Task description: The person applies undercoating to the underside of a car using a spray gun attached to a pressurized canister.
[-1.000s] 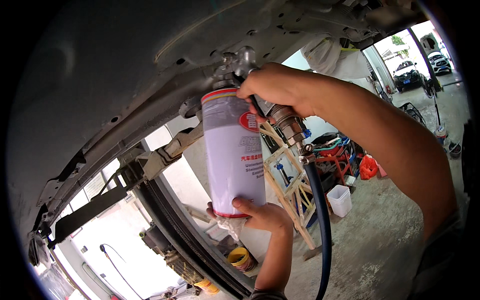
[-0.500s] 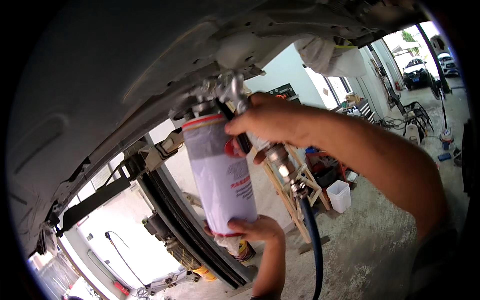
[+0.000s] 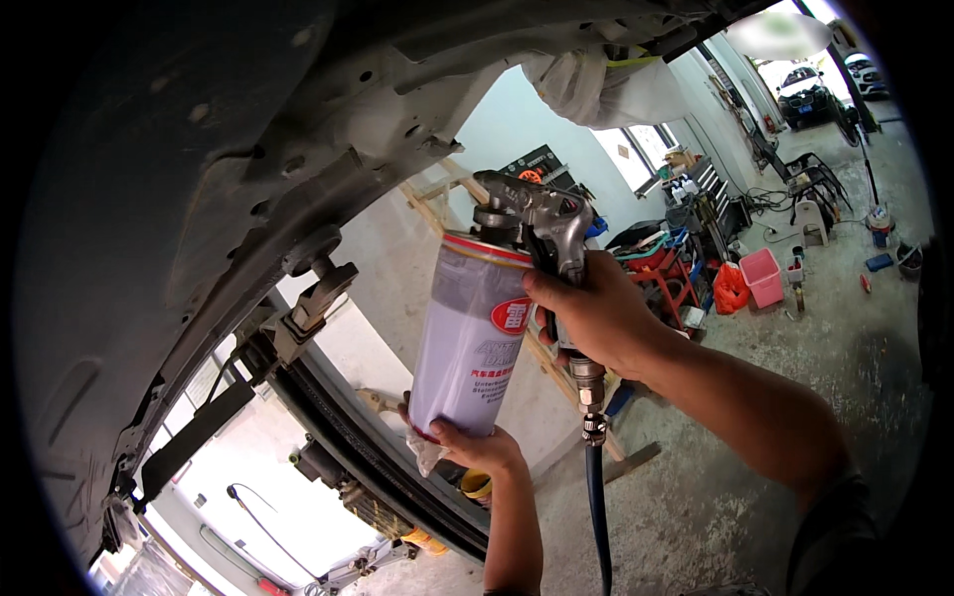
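Observation:
A white cylindrical canister (image 3: 467, 343) with a red rim and a grey upper band hangs below a metal spray gun (image 3: 561, 223). My right hand (image 3: 606, 308) is wrapped around the gun's handle. Supporting the canister from beneath, my left hand (image 3: 477, 447) has its thumb on the lower side; crumpled clear plastic (image 3: 425, 455) shows there. From a metal coupling under the handle, a dark air hose (image 3: 597, 517) runs down. Overhead at the left spreads the grey underside of a raised car (image 3: 338, 129), apart from the gun's nozzle.
A lift post (image 3: 368, 437) with a support arm stands at the lower left. Plastic sheeting (image 3: 606, 89) covers a part under the car. Behind my right arm are a pink bin (image 3: 762, 276), a red bag (image 3: 730, 288) and tools. A wooden frame (image 3: 427, 199) stands behind the canister.
The gun and canister have moved right, away from the car's underside, and the canister's lean has reversed. Both hands keep their holds. The view has shifted, showing the pink bin.

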The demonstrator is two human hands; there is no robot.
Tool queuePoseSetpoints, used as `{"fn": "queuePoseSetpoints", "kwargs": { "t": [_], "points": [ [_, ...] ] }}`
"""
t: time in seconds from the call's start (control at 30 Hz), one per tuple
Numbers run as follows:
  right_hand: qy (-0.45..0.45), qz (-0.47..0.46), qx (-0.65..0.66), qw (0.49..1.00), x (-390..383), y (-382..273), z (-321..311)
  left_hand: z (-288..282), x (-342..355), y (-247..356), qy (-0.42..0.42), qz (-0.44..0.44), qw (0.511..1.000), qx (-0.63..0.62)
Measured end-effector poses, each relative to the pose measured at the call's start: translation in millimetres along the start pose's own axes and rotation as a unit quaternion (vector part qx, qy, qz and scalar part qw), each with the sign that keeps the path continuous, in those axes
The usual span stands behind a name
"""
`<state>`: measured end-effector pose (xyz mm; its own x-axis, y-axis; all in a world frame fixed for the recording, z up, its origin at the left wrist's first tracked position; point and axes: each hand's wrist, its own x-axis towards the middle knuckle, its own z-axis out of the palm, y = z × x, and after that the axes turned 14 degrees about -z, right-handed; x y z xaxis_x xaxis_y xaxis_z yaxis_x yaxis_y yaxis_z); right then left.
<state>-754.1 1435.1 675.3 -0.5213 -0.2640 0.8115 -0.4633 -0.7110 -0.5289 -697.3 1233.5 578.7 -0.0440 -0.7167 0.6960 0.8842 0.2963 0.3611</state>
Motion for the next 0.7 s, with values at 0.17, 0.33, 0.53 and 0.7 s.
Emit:
{"fn": "queuePoseSetpoints", "kwargs": {
  "t": [0.17,0.33,0.53,0.7],
  "points": [
    [-0.138,0.042,0.030,0.989,-1,7,-15,-23,-8,9,0.029,0.096,0.993,0.058],
    [-0.155,0.036,0.137,0.978,-23,38,-8,-57,23,25,-0.024,0.101,0.993,0.056],
    [-0.059,0.064,0.158,0.984,-40,49,13,-59,54,51,-0.074,0.105,0.988,0.088],
    [-0.085,0.105,0.169,0.976,-27,42,5,-54,40,66,-0.046,0.172,0.977,0.119]
  ]
}}
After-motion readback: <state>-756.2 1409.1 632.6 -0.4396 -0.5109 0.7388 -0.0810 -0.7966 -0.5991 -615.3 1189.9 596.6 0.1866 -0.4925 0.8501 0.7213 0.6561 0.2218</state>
